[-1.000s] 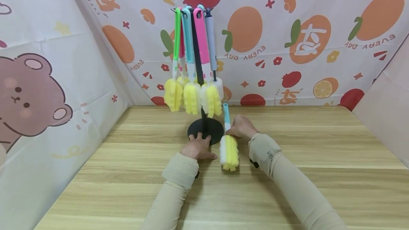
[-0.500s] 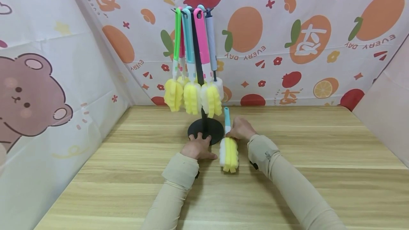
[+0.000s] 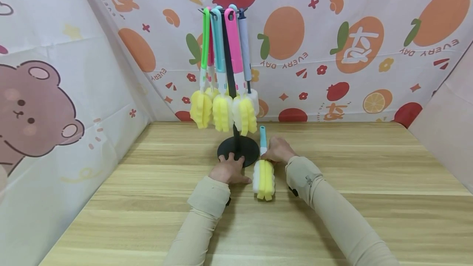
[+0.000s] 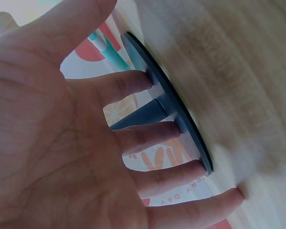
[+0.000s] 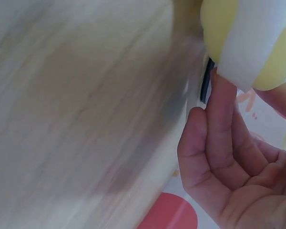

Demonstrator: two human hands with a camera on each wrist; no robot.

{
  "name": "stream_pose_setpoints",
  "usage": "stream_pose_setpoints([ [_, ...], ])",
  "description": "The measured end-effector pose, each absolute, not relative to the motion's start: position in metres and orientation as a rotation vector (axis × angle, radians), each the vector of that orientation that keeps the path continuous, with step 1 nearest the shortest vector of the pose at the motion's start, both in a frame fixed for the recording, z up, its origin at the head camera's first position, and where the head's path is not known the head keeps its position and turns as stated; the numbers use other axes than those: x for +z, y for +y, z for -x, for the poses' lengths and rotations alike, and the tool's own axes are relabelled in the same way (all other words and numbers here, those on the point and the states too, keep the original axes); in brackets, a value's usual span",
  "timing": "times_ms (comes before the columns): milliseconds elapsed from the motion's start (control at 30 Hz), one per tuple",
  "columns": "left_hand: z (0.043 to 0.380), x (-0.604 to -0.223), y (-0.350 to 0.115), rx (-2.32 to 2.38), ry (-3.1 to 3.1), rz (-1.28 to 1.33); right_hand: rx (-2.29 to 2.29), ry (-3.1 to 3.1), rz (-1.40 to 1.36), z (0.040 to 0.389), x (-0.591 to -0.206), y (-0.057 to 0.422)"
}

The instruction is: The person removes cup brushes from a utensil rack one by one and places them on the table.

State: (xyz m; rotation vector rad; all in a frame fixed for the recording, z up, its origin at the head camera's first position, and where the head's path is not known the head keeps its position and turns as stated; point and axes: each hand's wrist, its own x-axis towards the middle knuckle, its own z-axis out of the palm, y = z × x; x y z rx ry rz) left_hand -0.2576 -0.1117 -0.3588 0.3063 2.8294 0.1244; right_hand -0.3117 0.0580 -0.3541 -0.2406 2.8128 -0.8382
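Note:
A black stand (image 3: 242,147) with a round base rises from the table, and several sponge brushes (image 3: 223,113) hang from hooks at its top. My left hand (image 3: 227,172) spreads its fingers at the front of that base; in the left wrist view its fingertips (image 4: 174,128) touch the base's rim. Right of the base, my right hand (image 3: 280,150) pinches a sponge brush (image 3: 264,180) with a yellow and white head and a blue handle. The handle points to the back wall, the head toward me. In the right wrist view the sponge head (image 5: 252,40) hides the pinching fingertips.
The wood-grain table (image 3: 148,200) reaches back to a fruit-print cloth (image 3: 314,69). A cloth with a bear print (image 3: 37,110) hangs along the left side. The hanging brush heads sit above the stand's base.
My right hand has brought the brush slightly toward me; its handle end sits a little nearer than before. The left hand stays at the base.

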Motion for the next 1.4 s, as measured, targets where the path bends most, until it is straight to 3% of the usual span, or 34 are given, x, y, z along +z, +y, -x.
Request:
stream_pose_setpoints([
  [967, 0.259, -0.358, -0.111, 0.123, 2.821, -0.299, -0.878, 2.698, 0.167, 0.312, -0.344, 0.067],
  [1400, 0.259, -0.359, -0.112, 0.117, 2.83, -0.301, -0.956, 2.8, 0.28, 0.313, -0.332, 0.073],
])
